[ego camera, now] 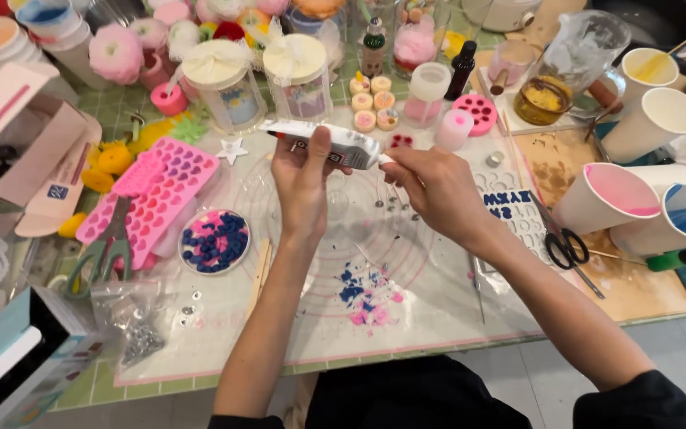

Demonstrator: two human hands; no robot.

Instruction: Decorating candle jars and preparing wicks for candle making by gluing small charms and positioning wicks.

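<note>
Cluttered craft bench (438,318) under a clear mat, moulds and paper cups all round, and both hands are up over the middle. Left hand (302,179) is wrapped around a white glue tube (329,143), its long axis lying crosswise, nozzle pointing right. Right hand (430,187) meets that nozzle end, fingers pinched narrow on what looks like the cap, hard to tell. Black scissors (563,246) lie just right.

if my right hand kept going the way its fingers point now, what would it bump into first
The right hand points left, its fingertips at the nozzle end of the white glue tube, so it would likely meet that tube first, then the left hand gripping it. Depth is hard to judge.
</note>
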